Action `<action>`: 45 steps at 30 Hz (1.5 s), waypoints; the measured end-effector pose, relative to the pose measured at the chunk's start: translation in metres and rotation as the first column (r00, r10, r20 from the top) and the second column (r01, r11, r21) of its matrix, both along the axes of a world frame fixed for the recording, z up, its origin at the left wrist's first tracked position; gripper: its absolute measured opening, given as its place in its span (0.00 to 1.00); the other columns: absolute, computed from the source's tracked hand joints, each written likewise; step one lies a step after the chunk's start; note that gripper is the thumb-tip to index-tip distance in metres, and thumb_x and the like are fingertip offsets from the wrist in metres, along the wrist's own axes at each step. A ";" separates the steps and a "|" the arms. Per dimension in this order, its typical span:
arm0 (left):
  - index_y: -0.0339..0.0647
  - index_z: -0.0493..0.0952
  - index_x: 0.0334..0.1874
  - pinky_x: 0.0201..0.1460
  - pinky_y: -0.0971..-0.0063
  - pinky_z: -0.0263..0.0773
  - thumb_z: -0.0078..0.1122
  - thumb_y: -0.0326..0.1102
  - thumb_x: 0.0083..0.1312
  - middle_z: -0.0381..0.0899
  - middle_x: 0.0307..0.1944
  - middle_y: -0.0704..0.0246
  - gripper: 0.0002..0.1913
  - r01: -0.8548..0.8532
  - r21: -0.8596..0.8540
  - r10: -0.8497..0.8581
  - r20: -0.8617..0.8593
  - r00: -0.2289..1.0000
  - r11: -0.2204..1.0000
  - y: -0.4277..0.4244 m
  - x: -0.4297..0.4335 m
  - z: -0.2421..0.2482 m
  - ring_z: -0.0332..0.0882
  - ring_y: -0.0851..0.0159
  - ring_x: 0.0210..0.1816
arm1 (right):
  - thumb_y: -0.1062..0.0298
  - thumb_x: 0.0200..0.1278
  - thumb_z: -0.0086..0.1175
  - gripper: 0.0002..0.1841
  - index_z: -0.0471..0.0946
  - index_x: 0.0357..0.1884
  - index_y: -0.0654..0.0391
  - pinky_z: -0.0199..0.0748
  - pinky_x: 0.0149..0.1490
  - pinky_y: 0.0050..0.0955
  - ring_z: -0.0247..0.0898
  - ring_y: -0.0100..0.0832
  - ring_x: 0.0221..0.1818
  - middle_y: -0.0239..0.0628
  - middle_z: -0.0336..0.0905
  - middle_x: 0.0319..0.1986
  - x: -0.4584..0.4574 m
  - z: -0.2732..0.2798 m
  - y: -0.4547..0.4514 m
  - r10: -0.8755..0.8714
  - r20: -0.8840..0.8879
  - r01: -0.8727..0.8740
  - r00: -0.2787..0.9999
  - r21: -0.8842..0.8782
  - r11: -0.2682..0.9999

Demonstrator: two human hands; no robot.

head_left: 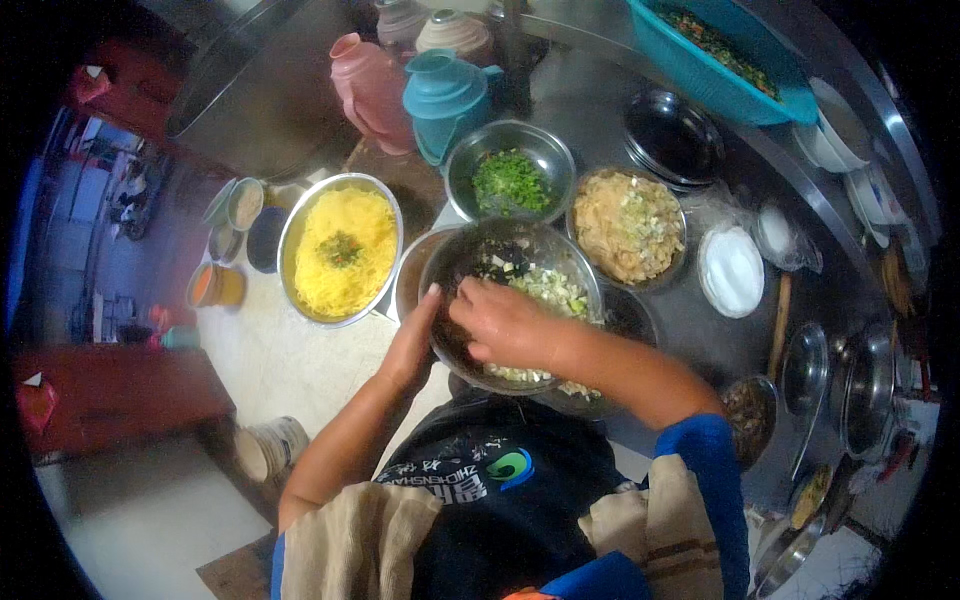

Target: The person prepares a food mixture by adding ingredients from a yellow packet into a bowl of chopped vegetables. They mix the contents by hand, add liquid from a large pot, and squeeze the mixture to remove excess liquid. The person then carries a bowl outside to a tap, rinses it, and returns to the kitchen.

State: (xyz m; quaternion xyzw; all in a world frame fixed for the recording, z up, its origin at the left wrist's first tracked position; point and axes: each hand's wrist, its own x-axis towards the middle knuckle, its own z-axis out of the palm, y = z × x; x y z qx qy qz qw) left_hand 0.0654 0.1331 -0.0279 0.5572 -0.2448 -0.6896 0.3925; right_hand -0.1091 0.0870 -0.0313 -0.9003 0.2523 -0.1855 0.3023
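A large metal bowl (pixel 581 262) stands before me, tilted a little, with chopped pale green and white vegetable (pixel 551 289) and something dark inside. My left hand (pixel 409 341) rests against its left rim. Inside the bowl is my right hand (pixel 499 322), fingers curled down into the contents; what they pinch is hidden. Just beyond sits a steel bowl of chopped green herbs (pixel 512 180). An oval dish of yellow shreds (pixel 345 247), topped with a small dark green heap, lies to the left. At the right, a bowl holds pale shredded food (pixel 630 225) sprinkled with chopped pieces.
Pink (pixel 367 94) and turquoise jugs (pixel 446 97) stand at the back. Stacked dark plates (pixel 673 139), a turquoise basin (pixel 720 67) of mixed vegetables and a white-filled dish (pixel 731 270) are at the right, with ladles and steel bowls (pixel 868 397) nearer. An orange-filled container (pixel 217 286) stands left.
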 end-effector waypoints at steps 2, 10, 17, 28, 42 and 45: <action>0.36 0.71 0.57 0.52 0.70 0.72 0.41 0.59 0.69 0.78 0.49 0.61 0.30 -0.009 0.048 0.011 -0.045 0.999 0.999 0.005 0.002 0.003 0.77 0.61 0.48 | 0.65 0.44 0.62 0.17 0.70 0.36 0.59 0.71 0.44 0.44 0.70 0.50 0.41 0.50 0.68 0.36 0.007 -0.003 0.002 0.066 -0.077 -0.066 0.995 -0.002 0.998; 0.35 0.69 0.58 0.51 0.68 0.72 0.37 0.60 0.69 0.76 0.51 0.57 0.32 0.047 0.114 -0.045 -0.022 0.999 0.992 0.008 0.024 0.000 0.76 0.60 0.50 | 0.67 0.45 0.60 0.15 0.75 0.38 0.58 0.71 0.43 0.37 0.72 0.41 0.38 0.45 0.74 0.33 0.018 -0.007 -0.057 -0.121 0.254 0.061 0.959 0.232 0.971; 0.33 0.67 0.60 0.54 0.66 0.71 0.40 0.63 0.67 0.75 0.53 0.56 0.36 -0.046 0.062 0.043 0.040 0.998 0.997 0.015 0.049 0.000 0.76 0.59 0.51 | 0.67 0.48 0.59 0.19 0.77 0.45 0.60 0.72 0.45 0.41 0.76 0.49 0.41 0.49 0.78 0.41 0.001 -0.014 -0.179 -0.494 0.035 0.485 0.869 0.145 0.863; 0.31 0.69 0.58 0.53 0.67 0.70 0.41 0.63 0.67 0.76 0.52 0.58 0.36 -0.182 0.007 0.181 0.102 0.978 0.983 0.020 0.140 0.011 0.75 0.61 0.51 | 0.58 0.53 0.62 0.18 0.78 0.45 0.54 0.71 0.50 0.39 0.73 0.44 0.46 0.45 0.76 0.41 0.111 0.034 -0.056 -0.199 -0.344 0.229 0.918 0.049 0.972; 0.30 0.74 0.52 0.48 0.69 0.71 0.46 0.63 0.64 0.78 0.46 0.57 0.35 -0.294 0.074 0.290 0.061 0.955 0.953 0.087 0.355 -0.056 0.76 0.61 0.45 | 0.62 0.51 0.61 0.13 0.80 0.37 0.58 0.71 0.47 0.34 0.76 0.39 0.38 0.45 0.80 0.33 0.325 0.003 -0.077 -0.136 0.017 0.118 0.991 0.401 0.908; 0.30 0.72 0.54 0.47 0.71 0.72 0.46 0.61 0.66 0.78 0.47 0.59 0.34 -0.392 0.079 0.391 0.030 0.920 0.917 0.104 0.388 -0.064 0.77 0.63 0.45 | 0.62 0.51 0.61 0.13 0.80 0.37 0.59 0.73 0.46 0.38 0.76 0.48 0.40 0.50 0.79 0.34 0.360 -0.016 -0.099 -0.286 0.000 0.279 0.958 0.208 0.937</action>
